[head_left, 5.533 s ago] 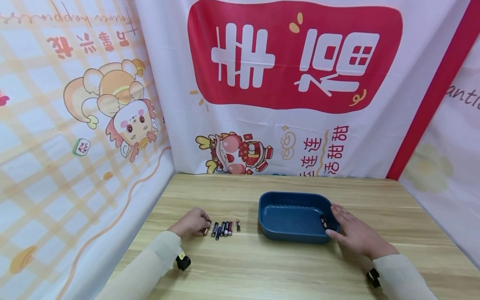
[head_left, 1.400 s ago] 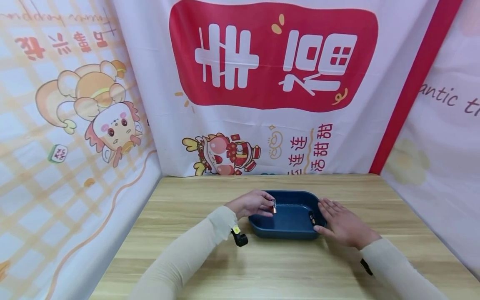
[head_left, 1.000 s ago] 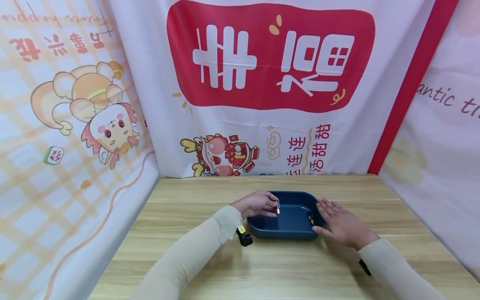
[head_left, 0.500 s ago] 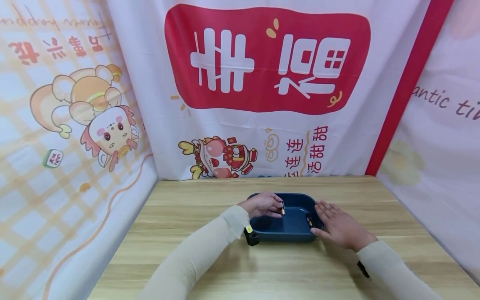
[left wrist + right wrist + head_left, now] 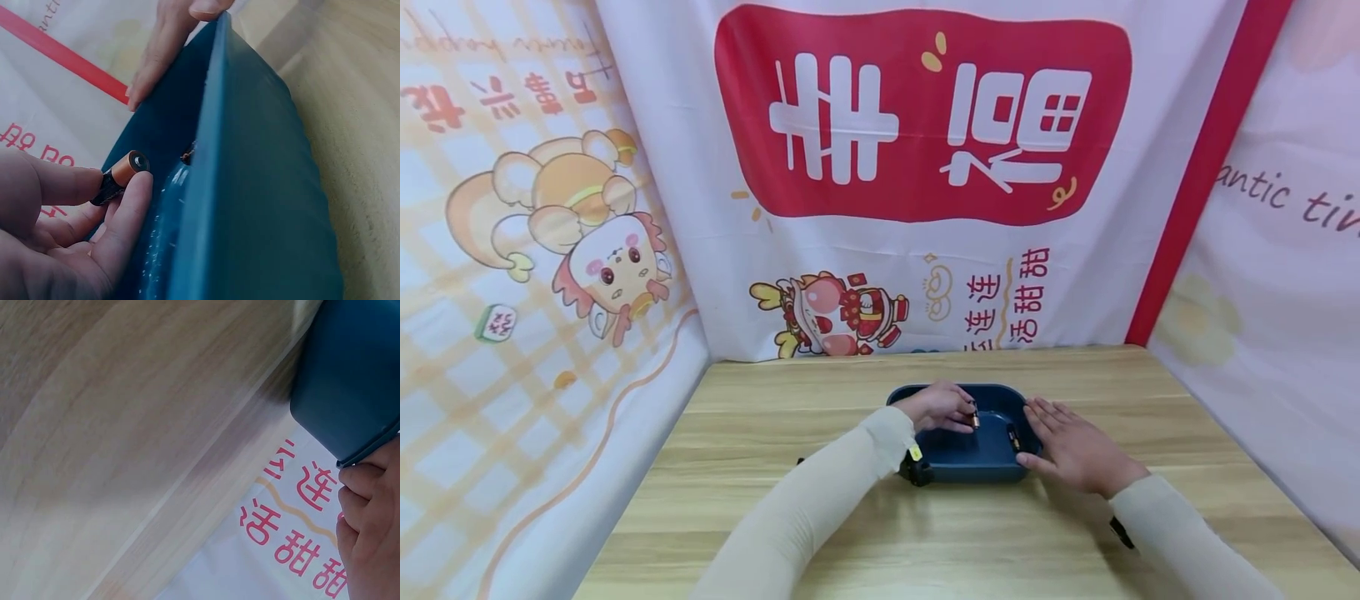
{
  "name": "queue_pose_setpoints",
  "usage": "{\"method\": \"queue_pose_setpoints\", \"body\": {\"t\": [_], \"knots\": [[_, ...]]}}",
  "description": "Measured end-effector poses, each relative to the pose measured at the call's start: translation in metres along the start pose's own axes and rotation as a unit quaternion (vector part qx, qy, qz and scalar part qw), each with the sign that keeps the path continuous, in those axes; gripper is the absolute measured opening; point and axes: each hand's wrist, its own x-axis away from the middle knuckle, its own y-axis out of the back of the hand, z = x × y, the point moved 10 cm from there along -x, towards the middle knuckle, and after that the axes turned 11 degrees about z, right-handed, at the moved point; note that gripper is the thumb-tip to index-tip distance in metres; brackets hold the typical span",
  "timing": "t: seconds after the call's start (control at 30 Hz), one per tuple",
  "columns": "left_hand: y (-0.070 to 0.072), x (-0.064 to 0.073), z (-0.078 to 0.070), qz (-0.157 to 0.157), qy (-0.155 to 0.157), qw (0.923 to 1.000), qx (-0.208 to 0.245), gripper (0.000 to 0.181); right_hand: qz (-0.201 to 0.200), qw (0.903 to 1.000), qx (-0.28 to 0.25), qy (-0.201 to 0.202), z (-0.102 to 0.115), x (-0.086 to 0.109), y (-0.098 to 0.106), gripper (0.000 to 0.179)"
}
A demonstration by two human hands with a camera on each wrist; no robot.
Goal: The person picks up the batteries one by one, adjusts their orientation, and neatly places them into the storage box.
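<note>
My left hand (image 5: 945, 407) pinches a black-and-copper battery (image 5: 130, 164) between thumb and fingers, above the inside of a dark blue rectangular tub (image 5: 970, 473). In the left wrist view the battery's copper end faces up, clear of the tub wall. Another battery (image 5: 1013, 437) lies on the tub floor near its right end. My right hand (image 5: 1078, 446) rests on the tub's right rim, fingers extended, with the thumb at the near corner. The right wrist view shows the fingers against the rim from outside.
The tub stands on a wood-grain table (image 5: 970, 542). A small dark thing (image 5: 801, 461) peeks out beside the left sleeve, too little showing to identify. A printed cloth (image 5: 917, 292) hangs behind the table, and more cloth hangs at both sides.
My left hand has picked up a battery from the group on the table and carried it right, over the tub. It drifts slightly further right lately. My right hand stays on the rim.
</note>
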Motion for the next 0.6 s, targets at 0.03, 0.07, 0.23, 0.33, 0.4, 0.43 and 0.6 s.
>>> {"method": "queue_pose_setpoints", "body": {"t": [0.03,0.07,0.23,0.33,0.4,0.43,0.6], "knots": [[-0.002,-0.002,0.001,0.001,0.004,1.0000,0.001,0.030,-0.002,1.0000,0.000,0.000,0.000,0.000,0.001,0.086],[-0.003,-0.004,0.001,0.002,0.006,1.0000,0.000,0.029,-0.004,1.0000,0.000,0.000,-0.001,0.001,0.001,0.086],[-0.008,-0.011,0.004,0.000,0.008,0.9999,-0.009,0.031,-0.019,0.9998,0.008,0.007,-0.001,0.001,0.005,0.086],[-0.010,-0.015,0.007,-0.010,0.008,0.9997,-0.022,0.030,-0.030,0.9994,0.009,0.017,0.001,0.002,0.007,0.086],[-0.011,-0.018,0.010,-0.016,0.012,0.9993,-0.030,0.028,-0.031,0.9992,0.007,0.022,0.003,0.002,0.008,0.087],[-0.012,-0.019,0.011,-0.019,0.014,0.9992,-0.032,0.027,-0.029,0.9993,0.008,0.022,0.003,0.002,0.007,0.087],[-0.019,-0.025,0.012,-0.025,0.023,0.9988,-0.036,0.023,-0.021,0.9996,0.006,0.021,0.002,0.003,0.005,0.086]]}}
